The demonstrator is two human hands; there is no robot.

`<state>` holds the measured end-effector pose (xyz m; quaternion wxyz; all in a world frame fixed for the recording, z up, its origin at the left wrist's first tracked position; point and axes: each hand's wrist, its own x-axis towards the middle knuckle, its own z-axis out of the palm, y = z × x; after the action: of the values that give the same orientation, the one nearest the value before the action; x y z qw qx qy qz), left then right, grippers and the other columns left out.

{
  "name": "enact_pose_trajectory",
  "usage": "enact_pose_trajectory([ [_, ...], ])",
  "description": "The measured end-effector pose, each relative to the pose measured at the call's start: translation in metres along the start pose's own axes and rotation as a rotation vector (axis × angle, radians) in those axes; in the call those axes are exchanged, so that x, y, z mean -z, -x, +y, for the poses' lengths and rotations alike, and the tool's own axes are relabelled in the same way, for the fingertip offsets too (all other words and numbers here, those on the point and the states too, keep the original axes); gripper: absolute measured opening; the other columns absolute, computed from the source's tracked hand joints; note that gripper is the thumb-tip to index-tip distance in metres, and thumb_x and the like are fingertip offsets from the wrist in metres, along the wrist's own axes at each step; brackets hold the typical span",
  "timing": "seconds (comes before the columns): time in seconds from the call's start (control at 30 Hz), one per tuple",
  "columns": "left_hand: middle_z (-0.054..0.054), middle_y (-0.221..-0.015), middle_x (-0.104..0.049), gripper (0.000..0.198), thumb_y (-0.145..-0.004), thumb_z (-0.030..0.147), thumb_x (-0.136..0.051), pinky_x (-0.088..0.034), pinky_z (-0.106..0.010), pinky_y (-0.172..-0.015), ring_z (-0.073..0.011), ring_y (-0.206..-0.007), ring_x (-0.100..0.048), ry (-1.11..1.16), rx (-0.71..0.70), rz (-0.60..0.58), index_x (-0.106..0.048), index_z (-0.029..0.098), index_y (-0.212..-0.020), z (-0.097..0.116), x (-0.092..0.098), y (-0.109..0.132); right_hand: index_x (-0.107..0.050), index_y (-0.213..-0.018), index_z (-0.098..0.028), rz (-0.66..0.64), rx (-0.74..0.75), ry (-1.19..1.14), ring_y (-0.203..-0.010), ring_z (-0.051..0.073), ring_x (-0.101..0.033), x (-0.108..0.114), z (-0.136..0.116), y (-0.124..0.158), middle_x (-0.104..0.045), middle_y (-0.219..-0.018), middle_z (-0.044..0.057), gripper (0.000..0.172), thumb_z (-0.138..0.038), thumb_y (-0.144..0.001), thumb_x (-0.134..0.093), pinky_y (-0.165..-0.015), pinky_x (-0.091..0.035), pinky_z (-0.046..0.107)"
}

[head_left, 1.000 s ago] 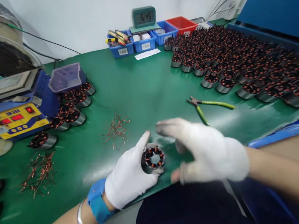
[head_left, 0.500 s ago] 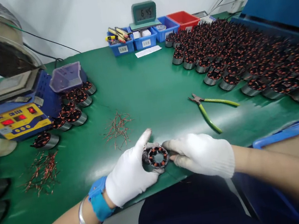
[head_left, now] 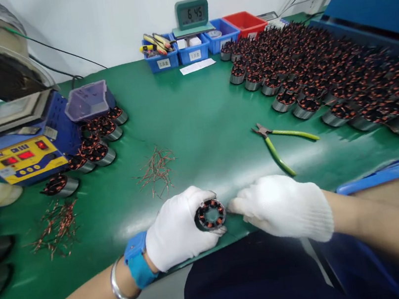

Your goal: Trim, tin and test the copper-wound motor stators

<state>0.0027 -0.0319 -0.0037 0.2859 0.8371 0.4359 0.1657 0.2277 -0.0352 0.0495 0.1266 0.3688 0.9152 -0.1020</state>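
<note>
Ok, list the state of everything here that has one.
left hand, closed around the stator.
stator, held, windings facing up.
right hand, fingertips at the stator's side; grip unclear.
pliers, lying flat, handles spread.
clock, on, reading 6:45.
control box, displays lit red.

My left hand (head_left: pixel 181 227) wraps around a small stator (head_left: pixel 210 215) wound with copper coils, its open face turned up toward me, at the near edge of the green mat (head_left: pixel 194 115). My right hand (head_left: pixel 283 207) pinches at its right rim — fingertips touching. Green-handled cutters (head_left: pixel 277 143) lie just beyond, a heap of wire clippings (head_left: pixel 155 168) to the left, rows of stators (head_left: pixel 323 71) far right.
</note>
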Motion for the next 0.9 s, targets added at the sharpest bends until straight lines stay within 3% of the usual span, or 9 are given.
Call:
enact_pose_trajectory([
  [0.1, 0.001, -0.094, -0.062, 0.044, -0.065, 0.046, -0.074, -0.047, -0.032, -0.073, -0.0188, -0.082, -0.061, -0.014, 0.060, -0.002, -0.058, 0.027, -0.102, 0.001, 0.000, -0.001, -0.055, -0.122, -0.025, 0.184, -0.139, -0.034, -0.083, 0.024, -0.065, 0.002, -0.002, 0.010, -0.064, -0.106, 0.008, 0.038, -0.036, -0.087, -0.052, -0.063, -0.043, 0.031],
  [0.2, 0.000, -0.093, -0.061, 0.049, -0.064, 0.052, -0.074, -0.046, -0.032, -0.070, -0.0206, -0.082, -0.061, -0.031, 0.099, -0.018, -0.058, 0.027, -0.102, 0.002, 0.001, -0.002, -0.031, -0.144, -0.022, 0.300, -0.185, -0.132, -0.102, 0.031, -0.061, 0.000, -0.014, 0.011, -0.045, -0.139, 0.015, 0.090, -0.059, -0.070, -0.066, -0.073, -0.048, 0.036],
  [0.23, 0.000, -0.093, -0.061, 0.049, -0.064, 0.053, -0.074, -0.046, -0.031, -0.070, -0.0212, -0.083, -0.061, -0.031, 0.102, -0.020, -0.058, 0.027, -0.103, 0.002, 0.002, -0.002, -0.029, -0.145, -0.021, 0.269, -0.199, -0.153, -0.099, 0.031, -0.062, -0.002, -0.020, 0.008, -0.046, -0.138, 0.015, 0.095, -0.059, -0.067, -0.068, -0.072, -0.049, 0.036],
  [0.27, 0.000, -0.094, -0.062, 0.049, -0.065, 0.053, -0.074, -0.046, -0.031, -0.070, -0.0216, -0.085, -0.062, -0.028, 0.106, -0.021, -0.058, 0.027, -0.104, 0.003, 0.003, -0.002, -0.031, -0.144, -0.021, 0.212, -0.221, -0.155, -0.093, 0.030, -0.064, -0.004, -0.026, 0.004, -0.051, -0.133, 0.015, 0.089, -0.056, -0.071, -0.066, -0.067, -0.049, 0.036],
  [0.37, 0.000, -0.095, -0.062, 0.045, -0.067, 0.052, -0.073, -0.046, -0.030, -0.069, -0.0212, -0.086, -0.062, -0.022, 0.133, -0.035, -0.059, 0.028, -0.102, 0.004, 0.003, -0.001, -0.046, -0.133, -0.021, 0.075, -0.282, -0.100, -0.074, 0.025, -0.066, -0.013, -0.036, -0.009, -0.066, -0.106, 0.010, 0.048, -0.033, -0.087, -0.051, -0.056, -0.044, 0.032],
  [0.5, 0.001, -0.094, -0.062, 0.045, -0.064, 0.050, -0.075, -0.046, -0.030, -0.070, -0.0207, -0.085, -0.062, -0.023, 0.145, -0.032, -0.059, 0.028, -0.100, 0.002, 0.002, -0.002, -0.059, -0.113, -0.023, 0.107, -0.262, -0.113, -0.074, 0.024, -0.065, -0.018, -0.026, -0.014, -0.068, -0.089, 0.006, 0.027, -0.026, -0.089, -0.046, -0.055, -0.036, 0.029],
  [0.63, 0.001, -0.094, -0.062, 0.048, -0.062, 0.050, -0.076, -0.047, -0.031, -0.070, -0.0203, -0.084, -0.062, 0.001, 0.126, -0.006, -0.059, 0.028, -0.101, 0.000, 0.000, 0.000, -0.064, -0.101, -0.027, 0.066, -0.234, -0.310, -0.073, 0.019, -0.064, -0.015, -0.011, -0.012, -0.068, -0.086, 0.001, 0.021, -0.033, -0.090, -0.047, -0.053, -0.030, 0.026],
  [0.77, 0.000, -0.092, -0.062, 0.051, -0.058, 0.047, -0.078, -0.048, -0.031, -0.069, -0.0186, -0.078, -0.060, 0.061, 0.109, 0.042, -0.058, 0.025, -0.100, 0.005, 0.001, 0.002, -0.067, -0.096, -0.025, 0.107, -0.154, -0.305, -0.073, 0.017, -0.063, -0.013, -0.009, -0.014, -0.070, -0.085, 0.002, 0.022, -0.029, -0.091, -0.046, -0.056, -0.030, 0.026],
  [0.9, -0.001, -0.088, -0.065, 0.017, -0.079, 0.034, -0.062, -0.050, -0.030, -0.074, -0.0156, -0.078, -0.061, 0.306, 0.122, 0.124, -0.060, 0.022, -0.090, 0.005, 0.002, 0.002, -0.066, -0.086, -0.021, 0.107, -0.092, -0.302, -0.070, 0.015, -0.062, -0.016, -0.008, -0.017, -0.069, -0.079, 0.002, 0.022, -0.027, -0.091, -0.046, -0.057, -0.031, 0.026],
])
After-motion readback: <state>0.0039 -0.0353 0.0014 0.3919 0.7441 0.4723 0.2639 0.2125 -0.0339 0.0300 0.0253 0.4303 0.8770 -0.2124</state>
